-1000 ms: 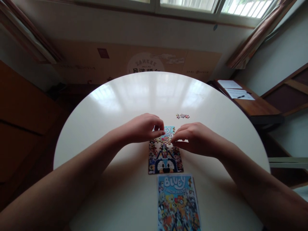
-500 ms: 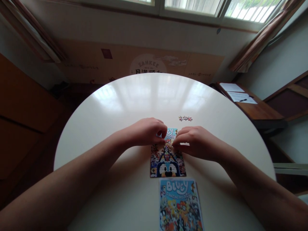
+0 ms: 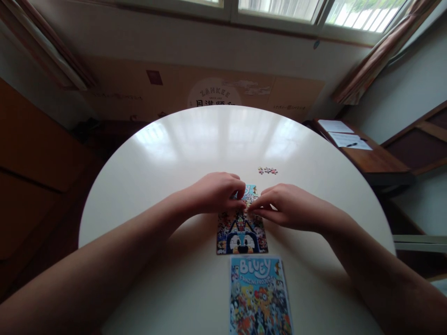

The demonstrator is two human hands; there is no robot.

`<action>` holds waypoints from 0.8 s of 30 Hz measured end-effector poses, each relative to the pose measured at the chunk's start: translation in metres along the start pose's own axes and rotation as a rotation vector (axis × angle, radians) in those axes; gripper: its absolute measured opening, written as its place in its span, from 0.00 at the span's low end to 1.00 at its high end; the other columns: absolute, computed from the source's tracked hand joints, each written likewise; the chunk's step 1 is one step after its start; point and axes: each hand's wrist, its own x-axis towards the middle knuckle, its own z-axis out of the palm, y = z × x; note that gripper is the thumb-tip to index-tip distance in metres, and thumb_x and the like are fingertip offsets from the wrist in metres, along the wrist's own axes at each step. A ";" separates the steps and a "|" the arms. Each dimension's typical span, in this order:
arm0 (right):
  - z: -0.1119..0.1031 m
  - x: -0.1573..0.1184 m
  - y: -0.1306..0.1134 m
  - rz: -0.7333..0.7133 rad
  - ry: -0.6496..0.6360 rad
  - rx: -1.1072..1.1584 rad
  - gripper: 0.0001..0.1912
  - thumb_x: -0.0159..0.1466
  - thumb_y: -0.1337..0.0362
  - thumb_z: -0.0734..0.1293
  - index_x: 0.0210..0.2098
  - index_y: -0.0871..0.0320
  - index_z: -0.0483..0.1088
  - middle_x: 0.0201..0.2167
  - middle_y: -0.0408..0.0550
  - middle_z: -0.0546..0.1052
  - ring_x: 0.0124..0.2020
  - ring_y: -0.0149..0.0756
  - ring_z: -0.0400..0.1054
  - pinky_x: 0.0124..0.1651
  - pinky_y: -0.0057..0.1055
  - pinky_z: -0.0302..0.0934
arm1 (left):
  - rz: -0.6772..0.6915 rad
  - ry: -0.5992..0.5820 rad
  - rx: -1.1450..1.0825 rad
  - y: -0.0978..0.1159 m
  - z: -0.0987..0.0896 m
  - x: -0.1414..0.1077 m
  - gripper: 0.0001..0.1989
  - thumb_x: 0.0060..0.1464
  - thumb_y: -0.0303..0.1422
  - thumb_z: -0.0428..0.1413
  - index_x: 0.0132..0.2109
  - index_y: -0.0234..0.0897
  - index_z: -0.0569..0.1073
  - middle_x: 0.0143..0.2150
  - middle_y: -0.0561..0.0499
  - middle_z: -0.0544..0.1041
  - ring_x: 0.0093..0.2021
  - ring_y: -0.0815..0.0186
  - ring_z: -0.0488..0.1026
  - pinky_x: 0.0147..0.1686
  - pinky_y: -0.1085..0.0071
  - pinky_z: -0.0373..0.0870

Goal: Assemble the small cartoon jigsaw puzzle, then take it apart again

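A jigsaw puzzle (image 3: 242, 235) with a blue cartoon dog's face lies flat on the white table. Over its left upper part is my left hand (image 3: 223, 193), fingers curled and thumb tip low against the puzzle; whatever it grips is hidden. From the right, my right hand (image 3: 279, 207) reaches in, its thumb and index finger pinched together at a small puzzle piece (image 3: 247, 208) near the middle. The fingertips of both hands almost meet there. Between the hands, the puzzle's light blue top edge with part of its lettering shows.
A few loose puzzle pieces (image 3: 267, 170) lie beyond my right hand. Nearer to me is a Bluey picture sheet (image 3: 260, 298). The round white table (image 3: 167, 167) stands before a wall, and a wooden desk (image 3: 380, 158) with papers is at the right.
My right hand's thumb and fingers have drawn closer together and slightly left. My left thumb has shifted a little right, toward the other fingertips. The view has moved slightly.
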 end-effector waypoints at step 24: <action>-0.013 0.003 0.079 0.334 1.155 0.315 0.11 0.57 0.65 0.62 0.33 0.61 0.75 0.26 0.44 0.73 0.25 0.28 0.63 0.29 0.25 0.56 | -0.243 0.023 0.144 -0.003 0.018 0.004 0.44 0.57 0.60 0.48 0.71 0.43 0.49 0.75 0.41 0.43 0.73 0.48 0.37 0.69 0.45 0.39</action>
